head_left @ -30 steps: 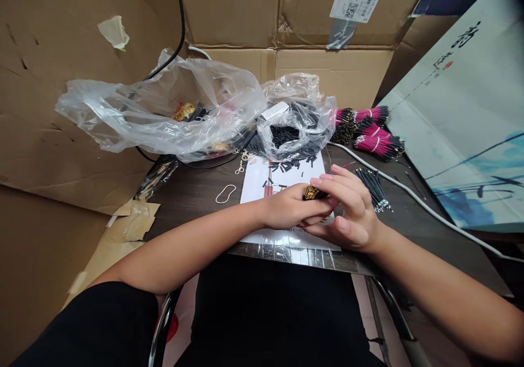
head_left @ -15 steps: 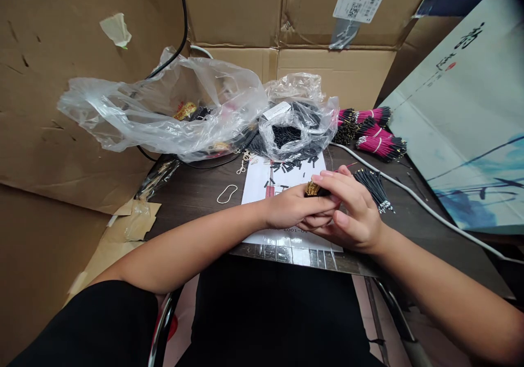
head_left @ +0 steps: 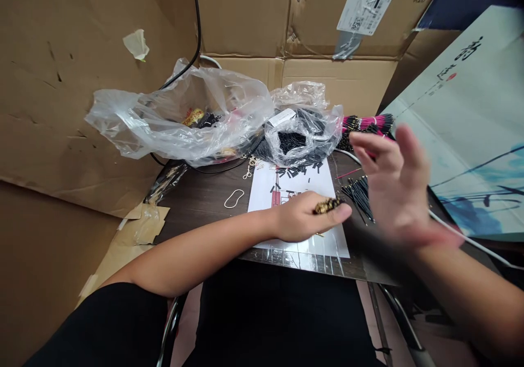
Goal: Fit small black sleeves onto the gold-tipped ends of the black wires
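My left hand (head_left: 305, 217) is closed around a bundle of thin leads with gold tips (head_left: 326, 206), the tips poking out above the thumb. Most of that bundle is hidden in the fist. My right hand (head_left: 395, 187) is raised to the right of it, blurred by motion, with fingers apart and nothing visible in them. Below and left of the right hand lies a loose group of black leads (head_left: 358, 195), partly covered by it. A single pink lead (head_left: 347, 174) rests just behind that group. Under my left hand is a white printed sheet (head_left: 262, 192).
Short black sleeves (head_left: 292, 170) lie scattered on the sheet. Behind stand an opened plastic bag of black pieces (head_left: 286, 154) and a larger clear bag (head_left: 135, 121). Pink-and-black lead bundles (head_left: 380, 121) sit back right. A rubber band (head_left: 234, 198) lies left; a white cable (head_left: 470, 236) crosses right.
My right hand has let go of the left hand and bundle and swung up and right, opening. My left hand keeps the bundle, now tilted rightward. The view has shifted slightly.
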The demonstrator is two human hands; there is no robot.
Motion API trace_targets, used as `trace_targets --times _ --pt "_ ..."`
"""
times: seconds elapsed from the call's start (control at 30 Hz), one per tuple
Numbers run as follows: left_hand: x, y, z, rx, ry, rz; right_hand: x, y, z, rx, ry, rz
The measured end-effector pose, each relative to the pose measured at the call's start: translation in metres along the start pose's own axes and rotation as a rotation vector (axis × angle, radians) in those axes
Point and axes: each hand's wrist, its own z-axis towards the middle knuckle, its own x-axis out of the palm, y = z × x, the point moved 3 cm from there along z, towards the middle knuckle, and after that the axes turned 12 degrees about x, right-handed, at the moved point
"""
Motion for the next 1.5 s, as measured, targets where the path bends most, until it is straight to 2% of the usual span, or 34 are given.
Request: trace_targets --times 0.03,0.07,0.13,0.23,0.33,0.43,0.67,0.9,1.03,1.13,1.33,1.5 --pt "0.0 -0.002 0.0 0.067 0.058 0.189 -0.003 -0.002 0.009 0.106 -0.05 0.024" --pt "0.001 -0.003 -0.001 0.127 0.116 0.358 -0.003 -0.005 0.018 0.182 -0.041 -0.018" --pt "0.003 -0.001 -0.001 0.211 0.214 0.599 0.01 -0.016 0.034 0.28 0.117 -0.268" --pt "0.004 0.006 -0.001 0.261 0.236 0.778 0.046 -0.037 0.045 0.268 0.474 -0.494" --pt "0.005 0.008 -0.001 0.318 0.239 0.822 0.079 -0.056 0.047 0.266 0.636 -0.609" --pt "0.005 0.009 -0.002 0.355 0.238 0.818 0.095 -0.066 0.046 0.268 0.659 -0.637" --pt "0.005 0.019 -0.006 0.374 0.265 0.823 0.104 -0.064 0.044 0.237 0.73 -0.651" --pt "0.006 0.018 -0.005 0.423 0.256 0.877 0.098 -0.066 0.045 0.216 0.737 -0.696" --pt "0.007 0.018 -0.006 0.422 0.266 0.924 0.094 -0.06 0.043 0.145 0.834 -0.631" --pt "0.008 0.019 -0.006 0.418 0.292 0.937 0.097 -0.056 0.043 0.093 0.886 -0.58" --pt "0.008 0.019 -0.006 0.431 0.26 0.953 0.101 -0.057 0.049 0.054 0.872 -0.466" --pt "0.009 0.02 -0.007 0.425 0.285 0.947 0.106 -0.061 0.048 -0.014 0.926 -0.517"
